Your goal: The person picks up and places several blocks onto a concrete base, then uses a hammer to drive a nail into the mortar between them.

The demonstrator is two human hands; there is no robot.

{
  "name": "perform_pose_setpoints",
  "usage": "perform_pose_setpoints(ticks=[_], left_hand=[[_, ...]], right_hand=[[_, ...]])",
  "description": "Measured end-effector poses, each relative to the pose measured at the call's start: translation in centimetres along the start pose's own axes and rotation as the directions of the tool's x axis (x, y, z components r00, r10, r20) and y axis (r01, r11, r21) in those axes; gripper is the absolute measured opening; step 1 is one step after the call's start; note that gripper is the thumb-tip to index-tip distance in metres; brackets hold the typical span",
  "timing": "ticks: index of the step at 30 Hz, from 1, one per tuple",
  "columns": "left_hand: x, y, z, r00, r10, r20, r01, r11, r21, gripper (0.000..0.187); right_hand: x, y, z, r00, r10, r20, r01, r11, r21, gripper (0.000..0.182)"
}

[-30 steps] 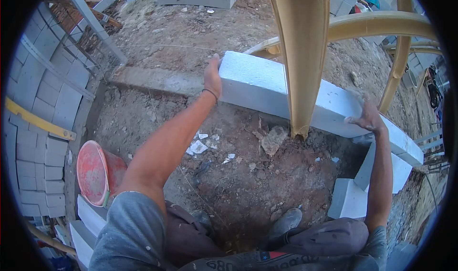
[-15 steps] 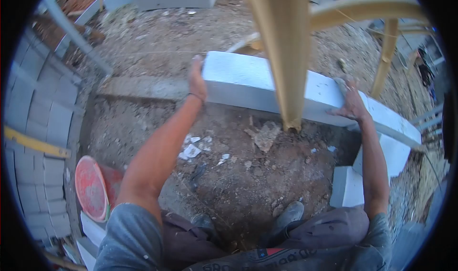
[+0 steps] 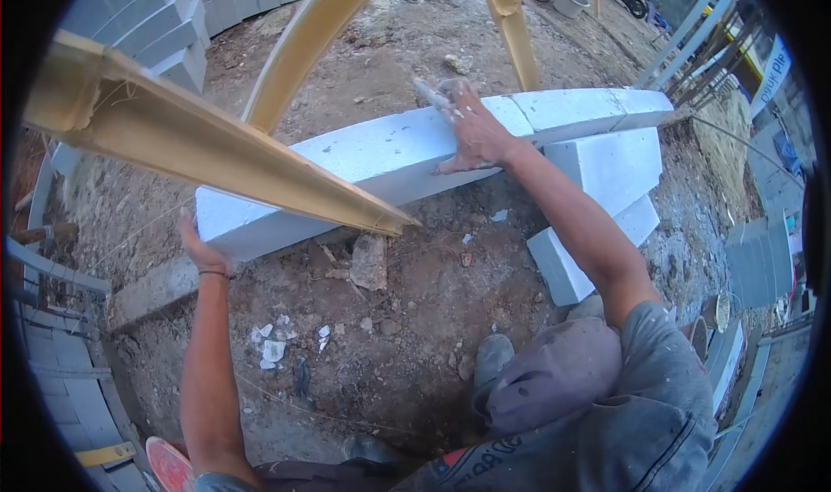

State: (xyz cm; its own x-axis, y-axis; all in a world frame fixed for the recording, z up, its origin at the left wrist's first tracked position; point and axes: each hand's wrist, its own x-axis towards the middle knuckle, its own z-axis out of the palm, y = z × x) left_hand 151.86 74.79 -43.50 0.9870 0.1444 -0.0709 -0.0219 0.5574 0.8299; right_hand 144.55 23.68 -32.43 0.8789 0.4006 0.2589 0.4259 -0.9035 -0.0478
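Note:
A long white lightweight concrete block (image 3: 372, 150) lies in line with another white block (image 3: 576, 109) on the low wall line. My left hand (image 3: 206, 248) presses against its left end, fingers along the end face. Toward its right end, my right hand (image 3: 476, 133) grips over the top, thumb down the front face and fingers at the far edge. Pale, dusty material coats those fingers; their tips are partly hard to make out. A bamboo pole (image 3: 260, 150) slants across the block and hides part of it.
Two loose white blocks (image 3: 606, 167) lean together at right. A concrete footing strip (image 3: 156, 293) runs off to the left. White chips (image 3: 273, 351) and a stone chunk (image 3: 370, 263) lie on the dirt. A red bucket (image 3: 169, 464) stands lower left; block stacks (image 3: 164, 33) rise behind.
My view has turned to the right, so the block and pole appear further left. Both hands remain at the same block, the left at its end and the right on top.

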Motion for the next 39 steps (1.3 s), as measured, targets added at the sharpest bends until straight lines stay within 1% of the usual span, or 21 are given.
perform_pose_setpoints(ticks=[4,6,8,10,11,12,16,18,21,24,27,28,29,30,32,33,34,36,37,38,39], left_hand=[[0.7,-0.7,-1.2,0.996,0.086,-0.01,-0.084,0.992,0.092,0.072],[0.8,-0.4,-1.1,0.992,0.124,-0.013,-0.121,0.981,0.151,0.075],[-0.1,-0.1,0.1,1.0,0.009,-0.008,-0.008,0.999,0.045,0.071],[-0.3,-0.2,1.1,0.999,0.02,-0.045,-0.017,0.999,0.047,0.074],[-0.6,-0.1,1.1,0.997,0.024,-0.079,-0.02,0.999,0.05,0.077],[-1.3,0.0,1.7,0.989,0.116,-0.096,-0.098,0.98,0.172,0.079],[-2.3,0.7,3.2,0.978,0.092,-0.189,-0.067,0.989,0.135,0.079],[-2.3,0.9,3.2,0.993,0.014,-0.118,-0.008,0.999,0.052,0.077],[-2.0,0.9,3.1,0.993,-0.015,-0.115,0.015,1.0,0.006,0.075],[-1.5,0.6,2.7,0.997,-0.012,-0.082,0.013,1.0,0.003,0.074],[0.5,-0.9,0.3,1.0,-0.009,-0.01,0.008,0.999,-0.053,0.072],[0.8,-0.9,0.3,1.0,-0.021,0.013,0.022,0.998,-0.053,0.072],[0.8,-1.0,0.1,0.998,0.031,-0.05,-0.031,0.999,-0.01,0.072],[0.6,-1.1,0.1,0.991,0.084,-0.108,-0.081,0.996,0.035,0.071],[0.0,-0.6,0.5,0.995,0.05,-0.089,-0.048,0.998,0.031,0.072],[0.0,-0.5,0.6,0.998,0.012,-0.061,-0.013,1.0,-0.014,0.072],[0.1,-0.4,0.4,0.999,-0.029,-0.038,0.027,0.998,-0.055,0.073],[0.4,-0.3,-0.4,0.993,-0.109,0.047,0.112,0.99,-0.08,0.073],[0.4,-0.2,0.1,0.99,-0.126,0.064,0.131,0.989,-0.07,0.073],[0.1,0.0,0.4,0.997,-0.072,-0.02,0.071,0.997,-0.013,0.073],[-0.2,0.0,0.5,0.995,-0.008,-0.103,0.014,0.999,0.051,0.074]], right_hand=[[-0.2,0.0,0.5,1.0,0.024,-0.013,-0.025,0.999,-0.041,0.15],[-0.6,0.0,-0.7,0.984,0.007,-0.178,-0.014,0.999,-0.036,0.154],[-1.0,0.8,-1.2,0.974,0.04,-0.224,-0.056,0.996,-0.065,0.154],[-1.1,1.9,-1.3,0.957,0.048,-0.285,-0.085,0.989,-0.118,0.152],[-1.4,1.7,-1.4,0.963,0.058,-0.264,-0.089,0.99,-0.108,0.149],[-1.6,1.3,-1.2,0.968,0.026,-0.251,-0.05,0.995,-0.089,0.149],[-2.1,0.0,-0.8,0.991,0.056,-0.124,-0.074,0.986,-0.146,0.148],[-1.9,-0.1,-0.6,0.992,0.075,-0.103,-0.093,0.979,-0.18,0.148],[-2.1,0.6,-0.3,0.986,0.145,-0.083,-0.158,0.972,-0.175,0.141],[-2.0,1.4,0.5,0.984,0.161,-0.074,-0.174,0.959,-0.224,0.142],[-2.8,1.9,1.1,0.979,0.179,-0.099,-0.198,0.954,-0.227,0.135],[-3.2,2.2,1.8,0.942,0.231,-0.243,-0.284,0.935,-0.212,0.126],[-3.8,2.6,2.5,0.882,0.278,-0.382,-0.369,0.91,-0.19,0.117],[-4.4,3.2,3.2,0.872,0.3,-0.388,-0.397,0.895,-0.201,0.117],[-6.0,4.9,4.6,0.54,0.582,-0.608,-0.655,0.744,0.13,0.096],[-6.6,6.0,5.2,0.449,0.541,-0.711,-0.709,0.7,0.086,0.073],[-7.6,6.1,4.7,0.428,0.548,-0.718,-0.738,0.671,0.073,0.073],[-8.5,5.1,3.8,0.371,0.61,-0.7,-0.716,0.668,0.202,0.06],[-8.4,4.2,3.4,0.295,0.493,-0.818,-0.754,0.646,0.118,0.045],[-8.8,2.8,2.8,0.287,0.506,-0.813,-0.77,0.627,0.119,0.045],[-9.3,1.1,2.2,0.236,0.737,-0.634,-0.745,0.556,0.369,0.042]])
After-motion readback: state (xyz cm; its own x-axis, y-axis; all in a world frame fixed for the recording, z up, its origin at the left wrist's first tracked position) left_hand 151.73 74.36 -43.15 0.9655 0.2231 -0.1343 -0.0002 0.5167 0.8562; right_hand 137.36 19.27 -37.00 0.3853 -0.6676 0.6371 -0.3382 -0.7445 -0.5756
